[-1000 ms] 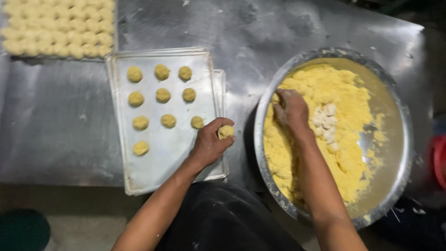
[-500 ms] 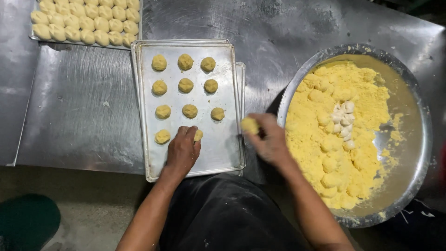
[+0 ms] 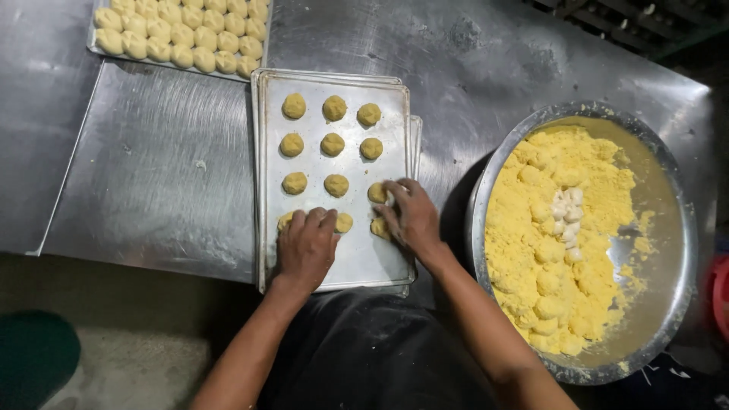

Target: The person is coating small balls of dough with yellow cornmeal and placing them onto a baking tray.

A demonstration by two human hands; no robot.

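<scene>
A steel baking tray (image 3: 391, 106) lies on the metal table and carries rows of round yellow dough balls (image 3: 332, 143). My left hand (image 3: 307, 247) rests palm down on the tray's near end. Its fingers lie between two balls of the front row (image 3: 345, 222). My right hand (image 3: 411, 218) is at the tray's right side, fingertips touching a ball (image 3: 377, 192) in the third row. Another ball (image 3: 380, 227) sits under its palm. A big steel bowl (image 3: 678, 228) at the right holds crumbly yellow dough (image 3: 547, 182) and small white pieces (image 3: 566, 209).
A second tray (image 3: 182, 38), packed with several dough balls, sits at the far left of the steel table (image 3: 159, 175). A red object (image 3: 721, 296) shows at the right edge and a dark green one (image 3: 34, 357) on the floor at the lower left.
My right hand left the bowl with a lump of dough and came over to the tray's right side. My left hand set its ball down and now lies flat on the tray's near end.
</scene>
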